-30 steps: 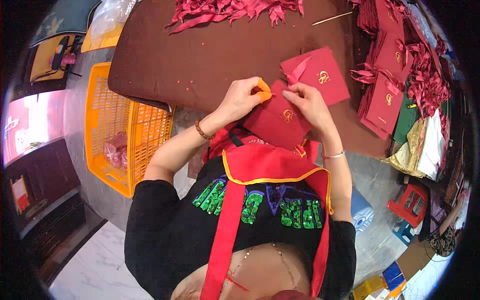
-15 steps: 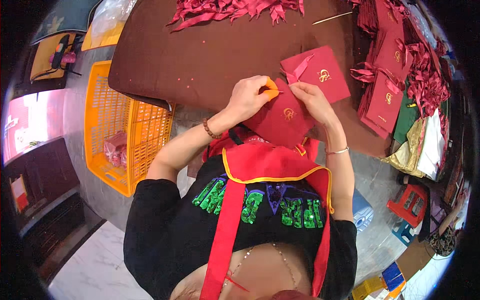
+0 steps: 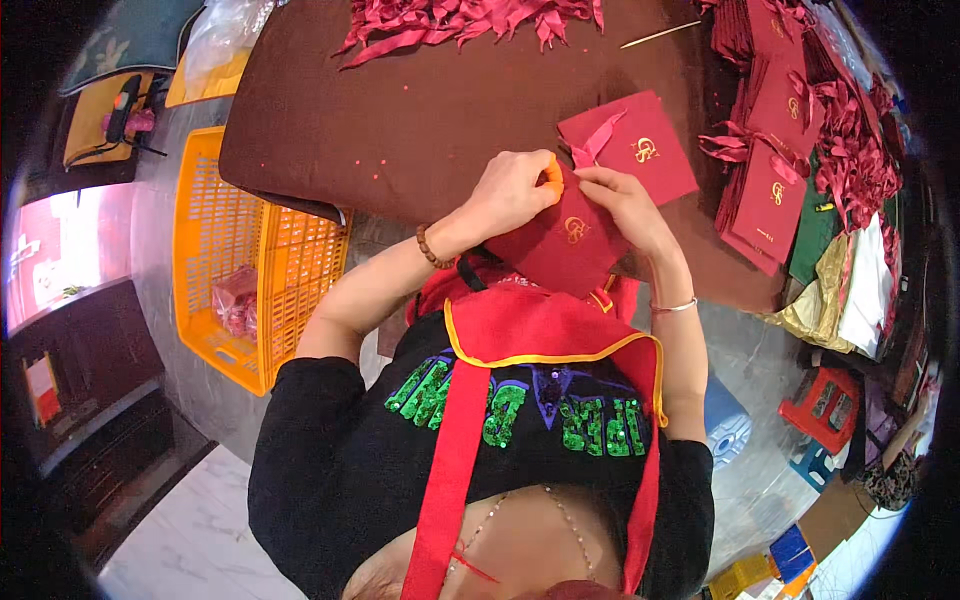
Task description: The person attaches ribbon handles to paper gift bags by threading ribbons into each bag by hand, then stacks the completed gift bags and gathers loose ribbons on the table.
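Observation:
A flat dark-red gift bag (image 3: 555, 250) with a gold emblem lies tilted at the table's near edge, in front of my apron. My left hand (image 3: 515, 190) pinches at its upper edge, with orange covers on thumb and finger. Close beside it, the fingertips of my right hand (image 3: 625, 205) are closed on the same edge; what lies between them is too small to make out. Just beyond my right hand, a second dark-red bag (image 3: 660, 150) rests on the table, a pink-red ribbon (image 3: 600, 138) tied at its edge.
Ribbon pieces (image 3: 470, 28) are heaped on the far side of the brown-covered table (image 3: 330, 110), near a thin stick (image 3: 660, 35). Stacked ribboned bags (image 3: 770, 190) fill the right side. A yellow crate (image 3: 205, 335) stands on the floor at left, a red stool (image 3: 822, 410) at right.
My left hand has shifted slightly toward my right fingertips, and my right fingers have straightened a little. The bag stays in almost the same place.

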Demonstrator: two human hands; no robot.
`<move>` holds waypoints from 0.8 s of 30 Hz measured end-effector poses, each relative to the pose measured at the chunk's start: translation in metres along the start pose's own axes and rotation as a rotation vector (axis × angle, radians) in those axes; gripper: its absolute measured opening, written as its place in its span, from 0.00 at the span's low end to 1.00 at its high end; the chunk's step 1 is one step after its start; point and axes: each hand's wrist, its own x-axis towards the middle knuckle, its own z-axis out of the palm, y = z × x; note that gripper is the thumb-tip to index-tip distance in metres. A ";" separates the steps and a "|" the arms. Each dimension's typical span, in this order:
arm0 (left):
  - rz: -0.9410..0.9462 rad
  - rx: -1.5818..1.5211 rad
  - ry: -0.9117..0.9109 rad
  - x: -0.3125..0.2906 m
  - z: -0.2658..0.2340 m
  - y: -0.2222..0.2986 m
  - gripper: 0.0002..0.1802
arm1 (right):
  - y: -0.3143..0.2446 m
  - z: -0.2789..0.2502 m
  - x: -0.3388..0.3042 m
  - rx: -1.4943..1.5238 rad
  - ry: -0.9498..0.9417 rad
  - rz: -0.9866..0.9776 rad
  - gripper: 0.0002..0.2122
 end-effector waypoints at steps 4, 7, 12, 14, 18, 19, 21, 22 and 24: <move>-0.058 0.002 -0.070 0.001 -0.003 0.002 0.08 | 0.000 -0.003 -0.004 -0.062 -0.012 0.030 0.15; -0.028 0.002 -0.076 -0.001 0.000 -0.005 0.08 | 0.001 -0.004 -0.003 -0.073 -0.016 0.016 0.16; 0.032 0.021 -0.038 -0.003 0.001 -0.002 0.08 | 0.000 -0.005 -0.002 -0.085 -0.042 0.032 0.17; 0.030 0.032 -0.047 -0.002 0.001 0.002 0.08 | 0.000 -0.004 -0.002 -0.120 -0.056 -0.003 0.17; -0.041 -0.001 -0.078 0.000 -0.003 0.003 0.09 | -0.003 0.000 -0.006 -0.147 -0.028 -0.033 0.17; -0.039 -0.011 -0.082 0.001 -0.004 0.003 0.09 | -0.004 0.000 -0.006 -0.155 -0.018 -0.036 0.16; -0.039 -0.019 -0.086 0.001 -0.006 0.004 0.09 | 0.001 -0.002 -0.004 -0.140 -0.033 -0.030 0.16; -0.055 -0.029 -0.095 0.000 -0.008 0.005 0.09 | 0.002 -0.002 -0.003 -0.126 -0.047 -0.024 0.16; -0.068 -0.040 -0.104 -0.001 -0.012 0.004 0.09 | 0.000 -0.003 -0.004 -0.138 -0.040 -0.022 0.17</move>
